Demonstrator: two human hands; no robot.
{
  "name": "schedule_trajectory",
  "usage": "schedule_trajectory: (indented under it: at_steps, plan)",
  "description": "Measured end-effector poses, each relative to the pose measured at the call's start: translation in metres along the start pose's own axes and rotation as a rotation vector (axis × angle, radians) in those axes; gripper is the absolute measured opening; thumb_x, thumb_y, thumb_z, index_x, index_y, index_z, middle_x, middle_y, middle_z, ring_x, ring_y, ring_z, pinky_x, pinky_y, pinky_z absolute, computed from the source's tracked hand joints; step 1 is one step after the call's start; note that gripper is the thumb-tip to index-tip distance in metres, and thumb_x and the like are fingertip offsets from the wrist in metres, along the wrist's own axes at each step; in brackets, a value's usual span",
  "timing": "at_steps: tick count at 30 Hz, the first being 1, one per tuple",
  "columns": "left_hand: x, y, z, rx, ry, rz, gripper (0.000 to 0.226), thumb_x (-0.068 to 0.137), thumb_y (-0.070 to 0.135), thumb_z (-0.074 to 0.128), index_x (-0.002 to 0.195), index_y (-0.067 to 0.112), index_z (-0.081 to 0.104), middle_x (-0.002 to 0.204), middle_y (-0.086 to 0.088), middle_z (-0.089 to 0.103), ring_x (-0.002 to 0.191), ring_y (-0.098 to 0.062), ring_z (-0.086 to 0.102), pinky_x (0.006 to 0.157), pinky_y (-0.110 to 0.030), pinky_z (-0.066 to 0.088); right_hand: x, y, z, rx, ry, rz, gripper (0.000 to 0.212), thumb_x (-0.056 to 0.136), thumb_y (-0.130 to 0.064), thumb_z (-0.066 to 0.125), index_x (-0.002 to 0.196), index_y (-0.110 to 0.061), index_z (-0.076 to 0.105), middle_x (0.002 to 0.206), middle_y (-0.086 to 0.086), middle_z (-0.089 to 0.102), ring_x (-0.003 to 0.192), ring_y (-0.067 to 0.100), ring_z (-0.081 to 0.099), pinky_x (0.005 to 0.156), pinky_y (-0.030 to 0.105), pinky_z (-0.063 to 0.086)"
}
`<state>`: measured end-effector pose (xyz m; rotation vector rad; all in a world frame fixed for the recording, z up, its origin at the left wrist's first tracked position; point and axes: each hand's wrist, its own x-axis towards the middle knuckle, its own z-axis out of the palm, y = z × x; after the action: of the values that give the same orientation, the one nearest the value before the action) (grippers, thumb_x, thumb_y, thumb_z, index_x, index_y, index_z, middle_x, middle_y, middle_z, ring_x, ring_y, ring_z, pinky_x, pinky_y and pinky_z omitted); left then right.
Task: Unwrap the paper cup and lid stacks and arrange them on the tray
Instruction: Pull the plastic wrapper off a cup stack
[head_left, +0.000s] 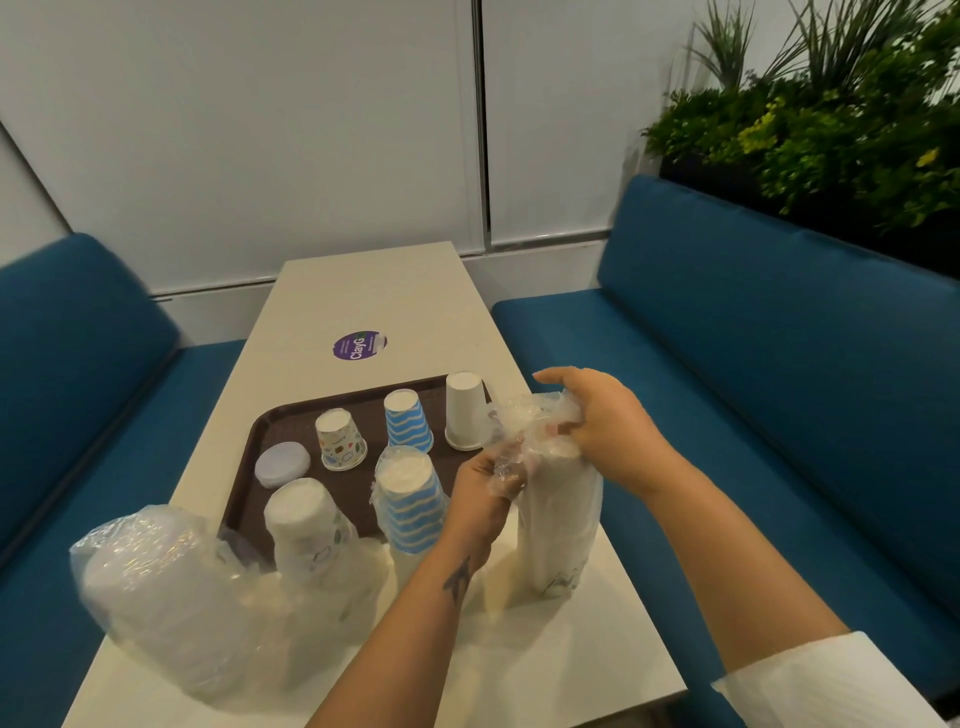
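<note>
Right now both my hands work the clear plastic wrap (524, 415) at the top of a tall white paper cup stack (561, 519) standing on the pale desk (571, 649), just right of the brown plastic tray (270, 415). My left hand (480, 499) pinches the wrap in curled fingers; my right hand (608, 421) grips the bunched wrap over the stack's top.

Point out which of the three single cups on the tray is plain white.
The plain white cup, at the row's right end nearest the right hand; the others are blue-striped and cartoon-printed.
</note>
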<state>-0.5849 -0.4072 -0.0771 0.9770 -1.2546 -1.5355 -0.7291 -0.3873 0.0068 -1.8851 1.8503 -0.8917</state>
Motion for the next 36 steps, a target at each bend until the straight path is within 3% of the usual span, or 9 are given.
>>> schedule_trajectory:
  at_steps: [6,10,13,16,18,22,25,30,36]
  plan:
    - [-0.005,0.011,-0.004,0.074,-0.190,0.050,0.047,0.068,0.032,0.073,0.114,0.036,0.065,0.109,0.010,0.072,0.104,-0.006,0.065,0.083,-0.023,0.054,-0.001,-0.008,-0.001,-0.201,-0.003,-0.033,0.020,0.089,-0.011,0.066,0.105,-0.022,0.066,0.101,-0.010,0.038,0.090,0.015,0.047,0.065,0.015,0.036]
    - [-0.003,0.018,-0.002,0.101,-0.348,0.052,0.059,0.076,0.012,0.066,0.133,0.017,0.050,0.109,0.011,0.070,0.106,-0.005,0.063,0.085,-0.021,0.051,-0.009,-0.010,0.005,-0.146,0.089,-0.118,0.021,0.084,0.000,0.064,0.096,-0.017,0.065,0.115,-0.008,0.057,0.102,0.017,0.053,0.083,0.030,0.048]
    - [0.002,0.018,-0.003,0.153,-0.387,0.013,0.068,0.068,0.024,0.075,0.131,0.015,0.051,0.111,0.006,0.070,0.107,-0.009,0.064,0.087,-0.023,0.052,-0.013,-0.007,0.008,-0.151,0.120,-0.146,0.024,0.081,0.001,0.063,0.098,-0.015,0.063,0.096,0.001,0.065,0.087,0.025,0.059,0.075,0.037,0.053]
    - [0.008,0.023,-0.001,0.279,-0.390,0.017,0.063,0.071,0.014,0.077,0.128,0.013,0.053,0.114,-0.004,0.067,0.110,-0.015,0.063,0.090,-0.028,0.053,-0.017,-0.003,0.012,-0.148,0.224,-0.265,0.028,0.077,0.002,0.068,0.100,-0.013,0.064,0.091,0.002,0.064,0.081,0.023,0.057,0.066,0.030,0.049]
    - [0.012,0.023,0.002,0.372,-0.374,0.042,0.049,0.078,0.000,0.072,0.122,0.012,0.055,0.108,-0.002,0.066,0.102,-0.003,0.063,0.082,-0.018,0.052,-0.017,0.003,0.019,-0.160,0.298,-0.390,0.032,0.070,0.004,0.074,0.098,-0.011,0.068,0.088,0.003,0.064,0.078,0.023,0.057,0.063,0.026,0.046]
    - [0.020,0.021,-0.002,0.448,-0.352,0.043,0.038,0.082,-0.005,0.067,0.111,0.018,0.057,0.100,0.008,0.066,0.089,0.003,0.063,0.074,-0.014,0.050,-0.018,0.017,0.033,-0.128,0.580,-0.544,0.013,0.082,-0.007,0.058,0.081,-0.013,0.069,0.081,0.003,0.058,0.079,0.016,0.047,0.069,0.024,0.040]
    - [0.022,0.018,-0.005,0.396,-0.402,0.018,0.059,0.069,-0.006,0.079,0.120,0.015,0.058,0.104,0.003,0.070,0.100,-0.010,0.065,0.085,-0.027,0.055,-0.023,0.027,0.039,-0.037,0.728,-0.528,0.022,0.077,-0.001,0.048,0.076,-0.021,0.058,0.081,-0.003,0.047,0.080,0.015,0.040,0.077,0.022,0.030]
    - [0.024,0.011,-0.005,0.312,-0.431,-0.039,0.079,0.056,0.007,0.083,0.127,0.022,0.051,0.122,-0.004,0.064,0.117,-0.019,0.058,0.097,-0.036,0.051,-0.040,0.039,0.039,0.171,0.745,-0.369,0.023,0.076,-0.016,0.044,0.061,-0.004,0.056,0.071,-0.003,0.041,0.071,0.013,0.036,0.068,0.021,0.032]
    - [0.015,-0.010,-0.008,0.377,-0.397,-0.058,0.089,0.052,0.035,0.088,0.131,0.030,0.048,0.128,0.001,0.059,0.122,-0.020,0.054,0.102,-0.042,0.047,-0.057,0.069,0.053,0.415,0.690,-0.077,0.039,0.085,-0.038,0.044,0.053,-0.027,0.026,0.055,-0.006,0.027,0.053,0.007,0.029,0.050,0.021,0.023]
